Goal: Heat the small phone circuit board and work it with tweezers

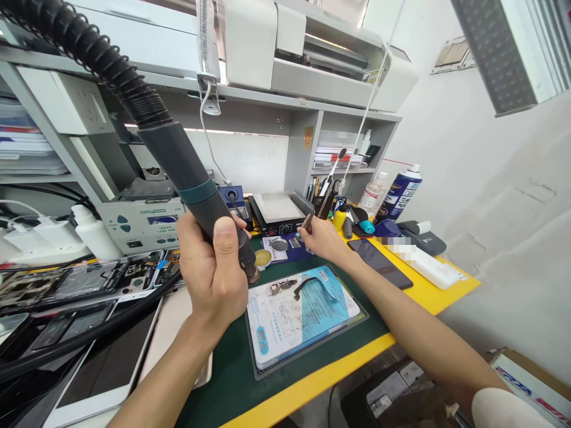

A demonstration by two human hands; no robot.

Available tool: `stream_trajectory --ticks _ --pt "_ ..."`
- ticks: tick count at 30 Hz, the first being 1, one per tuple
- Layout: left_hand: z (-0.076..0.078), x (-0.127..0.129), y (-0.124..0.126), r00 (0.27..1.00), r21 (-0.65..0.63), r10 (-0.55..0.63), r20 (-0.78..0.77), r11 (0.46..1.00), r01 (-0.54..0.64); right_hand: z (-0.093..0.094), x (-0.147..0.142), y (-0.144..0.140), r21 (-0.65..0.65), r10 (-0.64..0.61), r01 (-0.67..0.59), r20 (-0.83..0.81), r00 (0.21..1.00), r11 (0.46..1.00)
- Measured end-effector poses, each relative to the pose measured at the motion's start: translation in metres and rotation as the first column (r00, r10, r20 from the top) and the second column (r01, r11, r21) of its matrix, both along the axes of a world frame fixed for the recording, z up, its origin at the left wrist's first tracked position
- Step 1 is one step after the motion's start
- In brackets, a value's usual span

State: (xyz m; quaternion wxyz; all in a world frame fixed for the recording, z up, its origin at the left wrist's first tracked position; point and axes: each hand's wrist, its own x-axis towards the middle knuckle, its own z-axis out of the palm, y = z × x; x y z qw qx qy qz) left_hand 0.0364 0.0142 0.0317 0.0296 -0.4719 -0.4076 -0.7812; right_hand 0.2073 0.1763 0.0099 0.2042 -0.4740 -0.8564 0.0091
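Left hand: clenched around the handle of the hot-air wand, thumb laid along the grip.
Right hand: a thin tool, probably tweezers, is pinched at the far side of the work mat.
Wand position: held raised over the surface, nozzle angled down toward the mat's near-left corner.
Look: dark grey barrel, teal band, metal tip, ribbed black hose arching up and left.
Handling: judged stiff and fairly light, though tugged by the hose; best gripped mid-handle, well clear of the nozzle, likely hot.
Nearby: a small circuit board lies on the mat.
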Motion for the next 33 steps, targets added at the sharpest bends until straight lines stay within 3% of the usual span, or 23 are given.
stream_trajectory --ticks 33 --pt "0.0012 0.0007 -0.0007 1.0 0.008 -0.003 -0.007 1.0 0.003 0.0017 -0.0026 0.0006 -0.003 -0.076 0.076 0.033 0.997 0.997"
